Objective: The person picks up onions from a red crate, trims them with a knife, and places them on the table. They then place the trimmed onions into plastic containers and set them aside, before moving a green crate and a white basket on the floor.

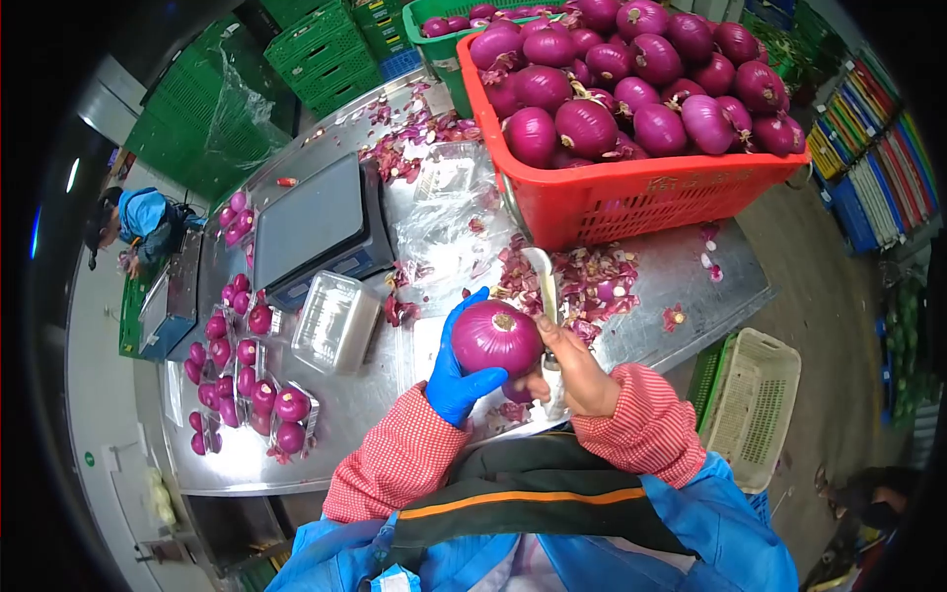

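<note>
A large red onion rests in my left hand, which wears a blue glove and curls round its left side and underside. My right hand, ungloved, grips a knife with a pale handle. The knife's blade points up and away from me, close by the onion's right side. Below the held onion, part of another purple onion shows near my right fingers. Purple onion skins and scraps lie on the metal table beyond the knife.
A red crate heaped with onions stands at the table's far right. To the left are a scale, a stack of clear trays and several packed onion trays. A pale basket sits low at right. Another person works far left.
</note>
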A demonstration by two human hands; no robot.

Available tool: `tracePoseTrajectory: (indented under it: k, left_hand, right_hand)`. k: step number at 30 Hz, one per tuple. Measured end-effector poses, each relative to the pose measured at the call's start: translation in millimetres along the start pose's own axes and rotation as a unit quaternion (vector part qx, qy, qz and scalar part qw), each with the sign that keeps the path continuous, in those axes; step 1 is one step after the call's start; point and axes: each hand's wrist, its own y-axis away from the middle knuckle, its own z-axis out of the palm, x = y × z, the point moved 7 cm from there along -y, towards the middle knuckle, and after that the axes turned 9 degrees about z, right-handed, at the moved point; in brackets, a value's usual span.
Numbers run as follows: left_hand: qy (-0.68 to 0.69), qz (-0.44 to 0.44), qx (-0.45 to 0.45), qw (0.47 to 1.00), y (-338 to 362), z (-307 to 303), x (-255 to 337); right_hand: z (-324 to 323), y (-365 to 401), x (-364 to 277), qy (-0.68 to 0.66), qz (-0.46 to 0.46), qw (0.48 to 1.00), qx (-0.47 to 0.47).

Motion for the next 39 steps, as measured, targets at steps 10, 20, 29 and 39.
tracePoseTrajectory:
  k: [10,20,29,39]
  left_hand:
    - [0.029,-0.077,-0.015,0.996,8.2,3.6,18.2]
    - [0.17,-0.169,0.009,0.971,18.2,27.4,21.6]
    - [-0.019,-0.087,0.007,0.996,12.1,-10.0,18.5]
    - [-0.703,-0.199,-0.053,0.681,32.9,-145.8,-27.2]
  right_hand:
    - [42.2,38.0,-78.4,0.745,-0.337,0.542,0.196]
    - [7.1,31.9,-68.5,0.739,-0.37,0.512,0.234]
    - [-23.0,32.3,-65.2,0.645,-0.293,0.632,0.313]
    - [-30.6,25.4,-37.5,0.645,-0.243,0.656,0.308]
